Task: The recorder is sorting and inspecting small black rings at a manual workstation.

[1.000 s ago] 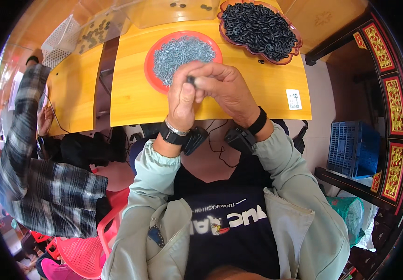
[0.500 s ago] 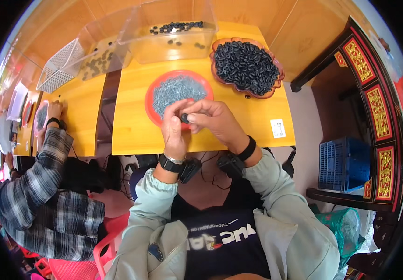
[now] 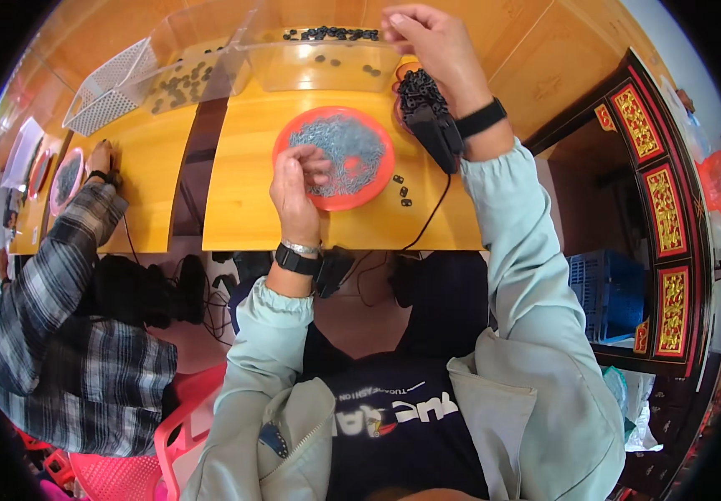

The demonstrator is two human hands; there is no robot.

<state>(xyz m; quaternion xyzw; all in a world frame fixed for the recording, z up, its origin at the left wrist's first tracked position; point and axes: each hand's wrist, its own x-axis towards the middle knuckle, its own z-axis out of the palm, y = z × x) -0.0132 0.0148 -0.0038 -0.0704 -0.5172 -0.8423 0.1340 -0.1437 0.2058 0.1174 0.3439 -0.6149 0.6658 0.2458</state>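
My left hand (image 3: 295, 192) hovers over the left rim of a round red plate (image 3: 387, 167) of small silvery metal pieces, perhaps screws. Its fingers are loosely bent and apart, slightly blurred, with nothing visible in them. My right hand (image 3: 440, 50) is raised at the right end of a clear plastic bin (image 3: 319, 75), fingers reaching left over its edge, apart and showing no piece. Inside the bin lie several small black parts (image 3: 331, 34). Below my right wrist, a heap of black oval parts (image 3: 417, 90) in a reddish tray is mostly hidden by a black wrist device.
Three small black parts (image 3: 403, 191) lie on the yellow table (image 3: 235, 184) right of the plate. At left, a person in a plaid shirt (image 3: 68, 275) works at another table beside a white basket (image 3: 110, 92). A dark carved frame (image 3: 670, 225) and blue crate (image 3: 607, 292) stand at right.
My hands have parted. The right, which pinched a small black part over the plate, has moved up and right to the bin; that part is no longer visible. The left stays near the plate.
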